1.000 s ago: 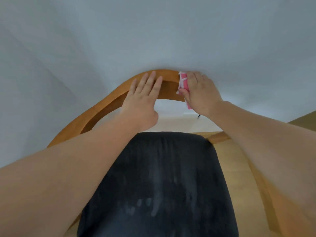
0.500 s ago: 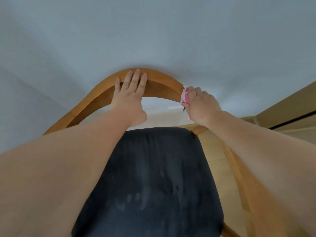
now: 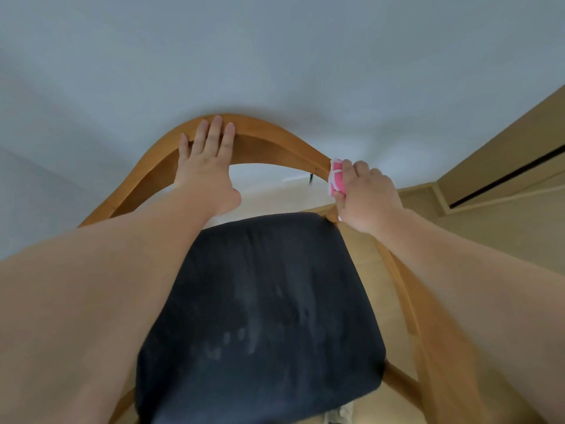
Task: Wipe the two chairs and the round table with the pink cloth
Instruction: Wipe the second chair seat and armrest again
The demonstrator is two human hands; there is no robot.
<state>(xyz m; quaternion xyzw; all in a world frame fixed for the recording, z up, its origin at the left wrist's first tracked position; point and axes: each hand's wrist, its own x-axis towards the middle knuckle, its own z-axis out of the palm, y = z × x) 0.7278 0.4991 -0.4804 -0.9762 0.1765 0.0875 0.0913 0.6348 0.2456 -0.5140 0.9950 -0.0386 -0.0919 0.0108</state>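
Bunched in the right hand [image 3: 368,198], the pink cloth [image 3: 336,178] is pressed against the right end of the chair's curved wooden backrest [image 3: 275,145]. Flat and open, the left hand [image 3: 208,175] rests on the rail's crest, bracing it. Soft and light, the cloth should mould around the rigid rail; wrapping it over the edge looks best. Dark seat cushion [image 3: 263,301] lies below.
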